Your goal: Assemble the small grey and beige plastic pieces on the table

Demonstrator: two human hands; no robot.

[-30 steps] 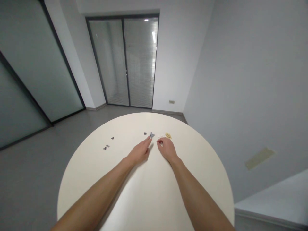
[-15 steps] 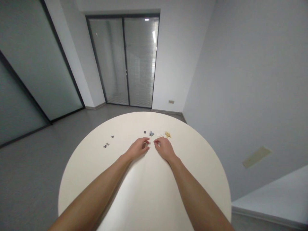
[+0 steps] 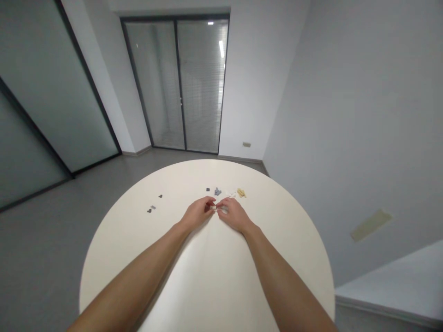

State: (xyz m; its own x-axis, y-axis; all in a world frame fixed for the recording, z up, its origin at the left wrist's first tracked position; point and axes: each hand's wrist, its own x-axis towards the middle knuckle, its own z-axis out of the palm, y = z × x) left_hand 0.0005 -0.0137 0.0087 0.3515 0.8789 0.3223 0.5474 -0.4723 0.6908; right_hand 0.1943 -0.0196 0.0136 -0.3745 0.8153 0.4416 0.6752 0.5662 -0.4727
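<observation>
White and small, the piece point(image 3: 214, 208) sits pinched by the left hand point(image 3: 197, 214); the right hand point(image 3: 235, 215) meets it (whether gripping, I cannot tell); uneven pressure could pop it loose among the white parts point(image 3: 231, 194) beyond.

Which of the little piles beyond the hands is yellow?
The pile of small yellow pieces, farthest right; left of it lie small white pieces, then small blue-grey pieces.
</observation>
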